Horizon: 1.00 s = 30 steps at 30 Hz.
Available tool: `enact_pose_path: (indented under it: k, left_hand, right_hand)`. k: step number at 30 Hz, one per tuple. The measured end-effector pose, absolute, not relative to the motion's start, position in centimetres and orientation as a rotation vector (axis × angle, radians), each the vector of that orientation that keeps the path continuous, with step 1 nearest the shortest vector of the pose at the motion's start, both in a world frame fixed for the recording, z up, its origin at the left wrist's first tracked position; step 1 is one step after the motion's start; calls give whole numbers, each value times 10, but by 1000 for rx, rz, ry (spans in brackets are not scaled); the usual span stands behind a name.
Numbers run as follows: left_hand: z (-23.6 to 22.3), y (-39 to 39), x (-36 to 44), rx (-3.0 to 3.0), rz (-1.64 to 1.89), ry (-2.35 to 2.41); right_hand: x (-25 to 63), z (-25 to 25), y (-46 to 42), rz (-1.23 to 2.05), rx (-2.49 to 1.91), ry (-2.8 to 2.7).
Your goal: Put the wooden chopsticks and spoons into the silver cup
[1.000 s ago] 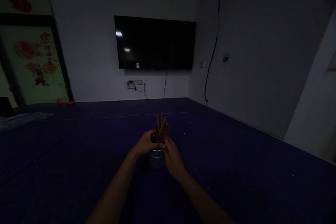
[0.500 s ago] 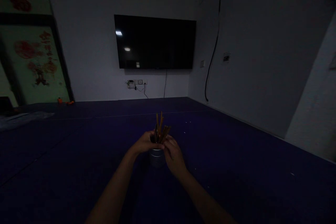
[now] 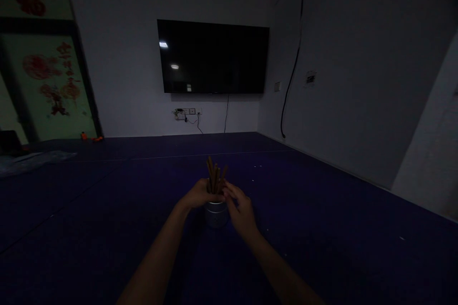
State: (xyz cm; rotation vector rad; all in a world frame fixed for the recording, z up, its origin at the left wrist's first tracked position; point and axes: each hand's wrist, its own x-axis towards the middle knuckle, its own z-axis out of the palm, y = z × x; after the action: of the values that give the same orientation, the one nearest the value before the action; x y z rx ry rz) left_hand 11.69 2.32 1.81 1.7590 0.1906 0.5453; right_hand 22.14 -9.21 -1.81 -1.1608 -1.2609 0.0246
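A small pale metal cup point(image 3: 215, 214) stands on the dark blue table point(image 3: 322, 228) in front of me, with a bunch of brown sticks point(image 3: 214, 178) rising from it. My left hand point(image 3: 199, 195) curls round the lower part of the sticks at the cup's rim. To the right of the cup my right hand point(image 3: 241, 209) has its fingers bent toward the sticks, fingertips at their base. The room is dim, so finger detail is faint.
The dark blue table stretches to the walls. A black screen point(image 3: 213, 57) hangs on the far wall above sockets point(image 3: 186, 113). A cable point(image 3: 293, 62) runs down the right wall. A clear plastic sheet point(image 3: 32, 159) lies at far left, near small orange items point(image 3: 89, 137).
The sticks have been drawn closer together and stand more upright, shifted slightly left. My right hand has eased back a little from the bunch; the left stays on it.
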Motion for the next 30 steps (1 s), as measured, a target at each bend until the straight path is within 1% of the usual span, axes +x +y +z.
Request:
enact_pose_path:
  k: [9, 16, 22, 26, 30]
  left_hand:
    - [20, 17, 121, 1819, 727, 295]
    - [12, 24, 126, 1745, 853, 430]
    - [14, 18, 124, 1664, 933, 477]
    - [21, 19, 119, 1627, 1086, 575]
    - [43, 21, 111, 1439, 1319, 546]
  right_hand:
    - [222, -19, -96, -1, -1161, -1232]
    - [223, -43, -81, 256, -1240, -1321]
    - [216, -45, -79, 278, -1282, -1318]
    - [214, -42, -81, 277, -1255, -1359]
    - [213, -40, -82, 266, -1255, -1364]
